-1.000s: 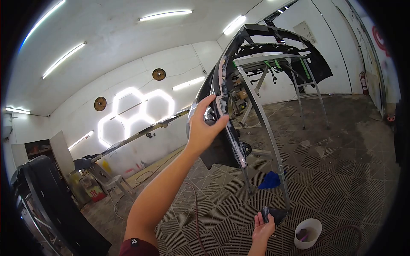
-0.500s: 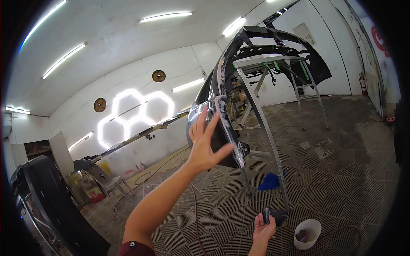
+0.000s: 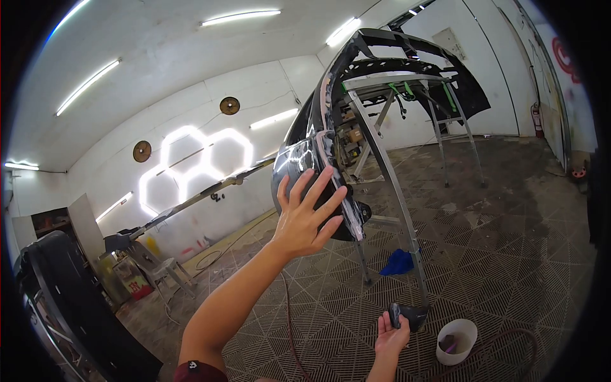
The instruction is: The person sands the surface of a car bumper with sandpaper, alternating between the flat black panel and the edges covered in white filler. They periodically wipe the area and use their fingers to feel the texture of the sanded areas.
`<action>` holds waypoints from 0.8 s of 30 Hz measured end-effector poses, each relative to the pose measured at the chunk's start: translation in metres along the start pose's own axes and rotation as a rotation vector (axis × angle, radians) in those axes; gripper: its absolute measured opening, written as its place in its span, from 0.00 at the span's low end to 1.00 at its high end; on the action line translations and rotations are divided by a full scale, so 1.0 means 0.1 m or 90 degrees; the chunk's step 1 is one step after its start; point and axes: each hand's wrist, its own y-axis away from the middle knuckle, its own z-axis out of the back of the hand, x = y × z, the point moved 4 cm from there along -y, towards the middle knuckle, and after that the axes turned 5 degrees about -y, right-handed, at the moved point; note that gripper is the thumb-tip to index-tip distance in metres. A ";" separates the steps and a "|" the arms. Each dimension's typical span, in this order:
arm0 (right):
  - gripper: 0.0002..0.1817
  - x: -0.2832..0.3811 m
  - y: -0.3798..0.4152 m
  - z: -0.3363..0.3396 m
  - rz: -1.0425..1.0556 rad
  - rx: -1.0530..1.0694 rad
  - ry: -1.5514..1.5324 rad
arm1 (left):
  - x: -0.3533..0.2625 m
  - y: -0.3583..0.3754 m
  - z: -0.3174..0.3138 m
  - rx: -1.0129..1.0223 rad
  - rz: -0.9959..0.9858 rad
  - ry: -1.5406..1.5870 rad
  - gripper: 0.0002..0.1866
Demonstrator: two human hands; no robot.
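A glossy black car bumper [image 3: 294, 167], with a pale, roughened strip along its edge, rests on a metal stand [image 3: 396, 184]. My left hand [image 3: 305, 215] is open against its lower side, fingers spread, back of the hand toward me; it overlaps the bumper in this view and covers part of it. Lower down, at right, my right hand [image 3: 391, 332] is closed around a dark, folded piece of sandpaper [image 3: 414, 318], palm turned up and thumb on top. A white bucket [image 3: 470, 335] with a brownish-purple block [image 3: 450, 344] inside stands just right of that hand.
A blue cloth [image 3: 398, 261] lies on the grated floor by the stand's leg. Hoses [image 3: 290, 318] run across the floor. Another black bumper [image 3: 71, 299] stands at left, near a plastic chair [image 3: 164, 268]. A long bar [image 3: 197, 205] extends leftward behind the bumper.
My left hand has moved slightly down and left, its fingers fanned over the bumper. The view has shifted a little; my right hand keeps its hold on the sandpaper.
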 end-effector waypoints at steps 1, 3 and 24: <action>0.27 0.01 0.00 0.01 -0.002 0.010 -0.005 | -0.03 0.04 -0.01 -0.016 -0.012 -0.003 0.27; 0.27 0.01 -0.03 0.04 0.000 0.006 -0.003 | -0.07 0.11 -0.03 -0.031 -0.021 -0.001 0.26; 0.27 -0.03 -0.09 0.12 0.012 -0.010 0.021 | -0.05 0.09 0.06 -0.081 -0.016 0.011 0.23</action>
